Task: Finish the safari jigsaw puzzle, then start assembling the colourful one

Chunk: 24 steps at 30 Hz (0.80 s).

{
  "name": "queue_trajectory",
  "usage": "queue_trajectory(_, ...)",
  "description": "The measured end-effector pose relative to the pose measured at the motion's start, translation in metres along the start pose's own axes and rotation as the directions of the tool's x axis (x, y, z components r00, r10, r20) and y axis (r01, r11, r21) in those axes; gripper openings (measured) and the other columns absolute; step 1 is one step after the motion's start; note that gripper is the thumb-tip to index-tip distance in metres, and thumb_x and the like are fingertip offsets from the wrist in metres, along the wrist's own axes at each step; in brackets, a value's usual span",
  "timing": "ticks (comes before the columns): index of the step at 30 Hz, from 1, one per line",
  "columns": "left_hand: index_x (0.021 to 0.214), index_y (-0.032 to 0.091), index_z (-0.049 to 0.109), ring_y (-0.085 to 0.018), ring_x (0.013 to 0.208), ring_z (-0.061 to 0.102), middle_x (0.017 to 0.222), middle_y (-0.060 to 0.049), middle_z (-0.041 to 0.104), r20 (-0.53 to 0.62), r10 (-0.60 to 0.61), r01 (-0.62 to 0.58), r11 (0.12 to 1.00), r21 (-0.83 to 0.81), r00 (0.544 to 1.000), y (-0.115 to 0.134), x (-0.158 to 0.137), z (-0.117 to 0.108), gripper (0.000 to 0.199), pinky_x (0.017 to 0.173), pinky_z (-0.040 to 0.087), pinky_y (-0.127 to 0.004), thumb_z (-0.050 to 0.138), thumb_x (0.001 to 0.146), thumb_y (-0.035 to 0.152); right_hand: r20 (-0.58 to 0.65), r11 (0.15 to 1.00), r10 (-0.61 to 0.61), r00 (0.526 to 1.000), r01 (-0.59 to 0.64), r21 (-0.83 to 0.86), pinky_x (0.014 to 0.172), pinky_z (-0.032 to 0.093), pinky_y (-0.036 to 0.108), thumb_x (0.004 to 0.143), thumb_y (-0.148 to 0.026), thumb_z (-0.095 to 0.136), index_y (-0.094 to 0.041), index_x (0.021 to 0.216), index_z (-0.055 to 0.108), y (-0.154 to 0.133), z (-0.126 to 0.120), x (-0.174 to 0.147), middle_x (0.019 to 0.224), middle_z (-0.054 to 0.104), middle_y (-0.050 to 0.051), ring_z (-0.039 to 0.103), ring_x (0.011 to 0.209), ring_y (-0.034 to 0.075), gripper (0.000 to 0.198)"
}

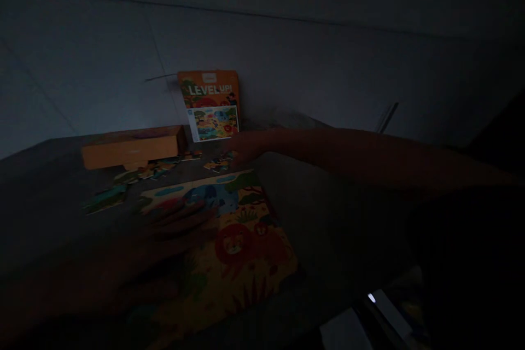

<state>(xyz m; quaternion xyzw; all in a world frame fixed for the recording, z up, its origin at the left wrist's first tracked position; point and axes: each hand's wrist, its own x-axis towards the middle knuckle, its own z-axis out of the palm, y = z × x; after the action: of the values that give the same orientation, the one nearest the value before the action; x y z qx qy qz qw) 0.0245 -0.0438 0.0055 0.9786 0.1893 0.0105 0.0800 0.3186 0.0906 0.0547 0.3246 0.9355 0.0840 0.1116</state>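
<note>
The scene is very dim. A jigsaw puzzle (246,268) with lions and a blue elephant lies flat on the dark table. Over its left part my left hand (176,235) spreads its fingers; whether it touches the surface is hard to tell. My right hand (244,147) reaches across from the right to a small pile of loose puzzle pieces (219,163) behind the puzzle. Its fingers are dark and blurred, so any piece in them cannot be made out. More loose puzzle pieces (143,172) lie to the left of that pile.
An orange box (131,150) sits at the back left. Against the pale wall (102,65) stands a "LEVEL UP!" puzzle box (209,87) with a picture card (215,123) in front. At the lower right are a white item (346,331) and a flat object with a bright spot (388,309).
</note>
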Motion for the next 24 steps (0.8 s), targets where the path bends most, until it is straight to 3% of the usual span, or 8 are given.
queue_trajectory(4,0.152,0.04,0.017,-0.03,0.146,0.017,0.16,0.002,0.017,0.044,-0.008,0.008,1.0,-0.006,0.999,-0.01,-0.001,-0.008,0.07,0.118,0.021,-0.05,0.054,0.092,0.045,0.077,0.996,0.072,0.994,-0.075,0.048,0.08,0.046,0.03,0.072,-0.038,0.076,-0.014,0.124,0.063,0.006,-0.013,0.032,0.117,0.067,0.01,0.063,0.101,0.024,0.059)
queue_trajectory(8,0.151,0.034,0.026,-0.03,0.145,0.022,0.16,-0.002,0.018,0.022,-0.038,0.039,0.998,-0.052,0.999,-0.02,-0.003,-0.016,0.065,0.117,0.027,-0.046,0.054,0.093,0.044,0.119,0.974,0.205,0.971,-0.215,0.074,0.076,0.046,0.03,0.071,-0.047,0.075,-0.009,0.121,0.064,0.002,-0.02,0.053,0.117,0.066,0.014,0.064,0.099,0.026,0.064)
queue_trajectory(13,0.152,0.03,0.026,-0.029,0.145,0.022,0.16,-0.004,0.017,0.046,-0.072,0.075,0.995,-0.06,0.996,-0.028,-0.007,-0.022,0.064,0.118,0.026,-0.046,0.051,0.094,0.043,0.221,0.95,0.118,0.968,-0.175,0.26,0.067,0.045,0.025,0.068,-0.045,0.078,-0.018,0.125,0.06,-0.002,-0.003,0.059,0.112,0.068,0.008,0.065,0.087,0.019,0.065)
queue_trajectory(16,0.151,0.03,0.027,-0.028,0.145,0.022,0.16,-0.004,0.019,0.043,-0.103,0.106,0.992,-0.064,0.994,-0.029,-0.008,-0.025,0.062,0.118,0.025,-0.046,0.049,0.095,0.042,0.182,0.932,0.127,0.975,-0.18,0.313,0.061,0.042,0.024,0.067,-0.049,0.078,-0.016,0.122,0.058,0.001,0.01,0.06,0.112,0.067,0.01,0.064,0.085,0.019,0.067)
queue_trajectory(22,0.149,0.026,0.035,-0.028,0.142,0.031,0.157,-0.008,0.028,0.007,-0.135,0.135,0.99,-0.051,0.991,-0.027,-0.007,-0.026,0.061,0.116,0.03,-0.044,0.053,0.093,0.045,0.198,0.893,0.172,0.965,-0.238,0.383,0.057,0.039,0.024,0.065,-0.056,0.077,-0.013,0.099,0.064,0.008,0.018,0.063,0.093,0.069,0.009,0.063,0.078,0.019,0.056)
queue_trajectory(24,0.144,0.026,0.043,-0.027,0.138,0.039,0.152,-0.008,0.039,-0.058,-0.142,0.14,0.989,-0.045,0.988,-0.029,-0.007,-0.024,0.055,0.113,0.035,-0.042,0.053,0.093,0.045,0.105,0.887,0.162,0.981,-0.191,0.42,0.057,0.039,0.024,0.059,-0.051,0.081,-0.013,0.095,0.063,0.008,0.015,0.064,0.093,0.069,0.008,0.062,0.079,0.019,0.055)
